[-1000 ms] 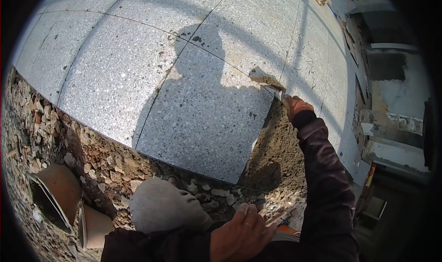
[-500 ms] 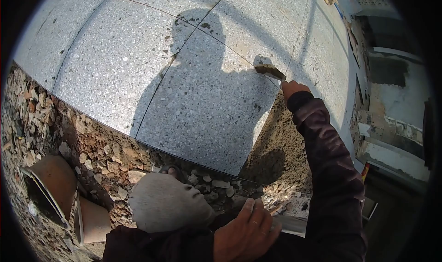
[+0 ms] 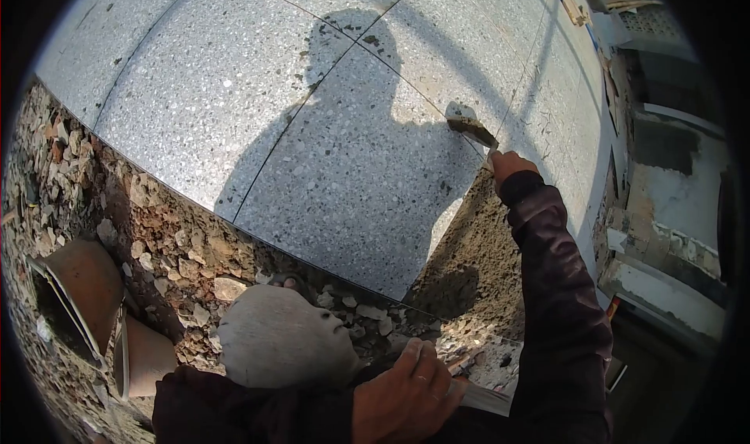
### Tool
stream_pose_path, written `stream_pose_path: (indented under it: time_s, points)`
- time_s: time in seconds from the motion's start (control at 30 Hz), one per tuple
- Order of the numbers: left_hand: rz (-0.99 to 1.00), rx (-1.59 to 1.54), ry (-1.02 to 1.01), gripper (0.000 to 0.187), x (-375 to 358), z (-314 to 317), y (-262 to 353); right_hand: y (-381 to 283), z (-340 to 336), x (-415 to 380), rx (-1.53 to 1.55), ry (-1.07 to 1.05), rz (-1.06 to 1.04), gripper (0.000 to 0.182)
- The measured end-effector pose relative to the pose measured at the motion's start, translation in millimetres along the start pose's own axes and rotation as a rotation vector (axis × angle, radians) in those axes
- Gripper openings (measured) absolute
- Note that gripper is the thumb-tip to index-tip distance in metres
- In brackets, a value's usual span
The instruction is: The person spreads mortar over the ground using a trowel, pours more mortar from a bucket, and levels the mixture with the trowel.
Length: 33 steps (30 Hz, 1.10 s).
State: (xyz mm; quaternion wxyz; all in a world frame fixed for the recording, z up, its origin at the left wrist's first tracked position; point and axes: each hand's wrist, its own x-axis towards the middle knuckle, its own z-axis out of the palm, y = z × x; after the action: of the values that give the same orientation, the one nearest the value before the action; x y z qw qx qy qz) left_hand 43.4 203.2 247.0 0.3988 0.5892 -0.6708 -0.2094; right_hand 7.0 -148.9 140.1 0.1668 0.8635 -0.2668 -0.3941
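A trowel [image 3: 475,129] with brown mortar along its blade is gripped in my right hand [image 3: 512,165], its fingers closed round the handle. The blade is at the corner of a speckled grey floor tile [image 3: 344,186], above a bed of damp brown mortar [image 3: 476,249]. My left hand [image 3: 410,389] lies low in the view near my lap, fingers curled together, a ring on one finger. Its palm and anything inside it are hidden. Beside it is my bent knee [image 3: 285,338] in pale grey cloth, toes just showing beyond.
Rubble and broken stone [image 3: 180,264] run along the tiles' left edge. Two dirty orange-brown buckets, one larger [image 3: 90,276] and one smaller [image 3: 148,358], lie tipped there. Wood strips [image 3: 574,3] lie at the far right, near a lower area with a pale wall [image 3: 676,194].
The whole scene has shifted slightly as my head moved. My right hand and the trowel keep nearly the same place by the tile corner. My left hand stays curled near my lap.
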Motion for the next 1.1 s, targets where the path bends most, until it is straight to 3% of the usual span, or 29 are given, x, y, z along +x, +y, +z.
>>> stream_pose_path:
  time_s: [0.07,0.1,0.17,0.23,0.27,0.3,0.33,0.4,0.47,0.6,0.73,0.83,0.9,1.1]
  points:
    - [0.102,0.119,-0.05,0.019,-1.5,-6.9,-9.7,1.4,-2.9,1.8,-0.013,-0.024,-0.016,0.025]
    - [0.108,-0.187,-0.181,0.017,-1.8,-9.2,-16.1,0.5,-2.5,2.2,-0.018,-0.045,-0.016,0.026]
    - [0.319,-0.633,-0.872,0.034,36.3,-21.1,-84.1,-1.7,-4.3,3.4,-0.013,-0.052,-0.022,0.029]
    - [0.046,-1.092,-1.001,0.046,75.6,-3.7,-162.8,-1.2,-4.8,-0.2,-0.01,-0.056,-0.035,0.032]
    - [-0.048,-0.858,-0.653,0.042,84.2,52.1,-196.9,1.5,-4.3,-0.6,0.025,-0.039,-0.057,0.036]
    - [-0.147,-0.395,-0.672,0.031,101.5,88.7,-220.2,2.9,0.0,0.0,0.015,-0.05,-0.071,0.036]
    - [0.064,-0.073,-0.584,0.023,115.4,148.2,-249.5,5.0,-0.4,2.4,0.009,-0.043,-0.084,0.036]
    - [0.197,-0.018,-0.237,0.019,137.4,237.8,-281.9,-4.5,-7.9,-2.1,-0.022,-0.047,-0.072,0.03]
    - [0.269,0.134,-0.071,0.019,176.9,248.6,-265.8,-1.6,-8.6,-2.6,-0.025,-0.048,-0.072,0.026]
    - [0.201,0.336,0.177,0.017,244.1,280.8,-277.7,2.0,-6.2,2.5,0.029,-0.019,-0.12,0.028]
    - [0.136,0.432,0.245,0.021,271.8,319.3,-293.4,-0.6,-7.6,-1.1,0.027,-0.021,-0.117,0.029]
    - [0.146,0.343,0.037,0.022,278.7,327.6,-291.2,-1.1,-9.7,0.4,0.049,-0.088,-0.082,0.033]
    - [0.147,0.314,0.079,0.021,281.1,328.4,-292.4,0.6,-11.0,0.2,0.058,-0.112,-0.067,0.034]
    - [0.133,0.395,-0.047,0.021,240.7,269.3,-281.5,4.3,-15.6,-0.2,0.062,-0.092,-0.106,0.03]
